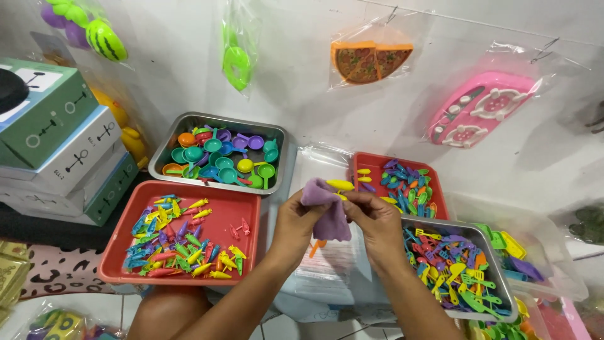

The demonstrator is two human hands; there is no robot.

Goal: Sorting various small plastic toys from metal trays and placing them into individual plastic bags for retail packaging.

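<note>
Both forearms are bare to the elbow, with no sleeves showing, and the left hand [301, 221] and right hand [376, 220] wear neither gloves nor rings.

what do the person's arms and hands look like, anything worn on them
Both forearms are bare as far as the view shows: no sleeves, gloves or watch. The left hand and right hand show no rings or bracelets that can be made out. Fingernails are short and look unpainted. No markings are visible on either arm.
</note>
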